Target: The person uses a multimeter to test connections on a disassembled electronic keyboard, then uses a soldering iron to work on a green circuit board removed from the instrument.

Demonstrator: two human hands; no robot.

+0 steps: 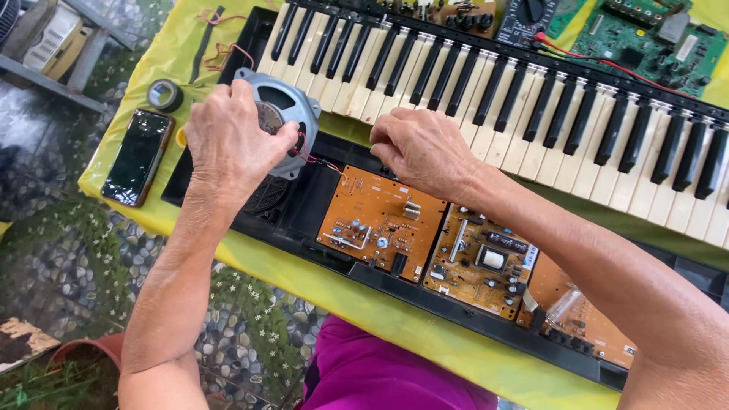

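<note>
We have the keyboard [531, 99] opened up on the bench [182, 45]: its key bed is tipped back and the orange boards [380, 220] lie bare in the black case [486, 323]. Our left hand [231, 144] has its fingers clasped on the speaker [285, 106], lifted out at the case's left end, its red wires [315, 159] still attached. Our right hand [421, 148] rests curled just beside them; we cannot tell whether it pinches anything. By our judgement, closing the case remains.
</note>
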